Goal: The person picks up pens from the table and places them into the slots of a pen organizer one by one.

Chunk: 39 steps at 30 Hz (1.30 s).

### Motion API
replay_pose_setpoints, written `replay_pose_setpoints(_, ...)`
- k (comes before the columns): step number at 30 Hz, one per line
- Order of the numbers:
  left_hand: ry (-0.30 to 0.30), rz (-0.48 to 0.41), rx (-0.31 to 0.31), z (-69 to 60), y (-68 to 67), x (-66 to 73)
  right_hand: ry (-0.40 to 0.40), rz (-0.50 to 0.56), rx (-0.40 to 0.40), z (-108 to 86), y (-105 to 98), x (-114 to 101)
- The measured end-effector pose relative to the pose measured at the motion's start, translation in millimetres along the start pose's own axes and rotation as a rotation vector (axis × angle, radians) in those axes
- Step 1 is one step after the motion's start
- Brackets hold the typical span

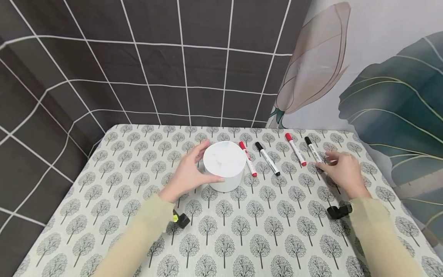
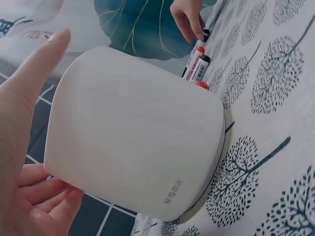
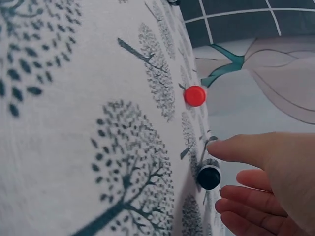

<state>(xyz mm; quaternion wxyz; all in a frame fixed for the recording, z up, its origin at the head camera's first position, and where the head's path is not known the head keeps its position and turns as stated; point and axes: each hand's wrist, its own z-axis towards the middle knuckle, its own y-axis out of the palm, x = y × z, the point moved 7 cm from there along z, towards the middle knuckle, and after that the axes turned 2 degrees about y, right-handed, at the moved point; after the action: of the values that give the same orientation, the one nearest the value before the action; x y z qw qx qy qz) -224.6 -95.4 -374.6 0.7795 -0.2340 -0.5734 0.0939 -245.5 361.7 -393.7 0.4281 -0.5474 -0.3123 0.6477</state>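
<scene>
In the head view a white, round, drum-like container (image 1: 225,159) stands on the patterned cloth. My left hand (image 1: 192,169) reaches around its left side, thumb in front and fingers behind. The left wrist view shows printed lettering on the container (image 2: 133,132), the thumb apart from it and the fingertips by its edge; contact is unclear. My right hand (image 1: 342,171) is at the near end of a black-capped whiteboard marker (image 1: 313,150), its thumb and fingers spread. In the right wrist view the marker's black end (image 3: 209,178) lies between thumb and fingers, not gripped.
Between the hands lie a red marker (image 1: 248,159) beside the container, a black marker (image 1: 267,159) and another red marker (image 1: 295,150). A tree-print cloth (image 1: 207,227) covers the table. Behind it hang a dark grid curtain (image 1: 204,65) and a leaf-patterned curtain (image 1: 391,111).
</scene>
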Motion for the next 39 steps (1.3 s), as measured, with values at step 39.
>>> replay_pose_setpoints(39,-0.054,0.037,-0.013,2.5,2.4,-4.7,0.127,0.137,0.219,-6.5,-33.0,-13.4)
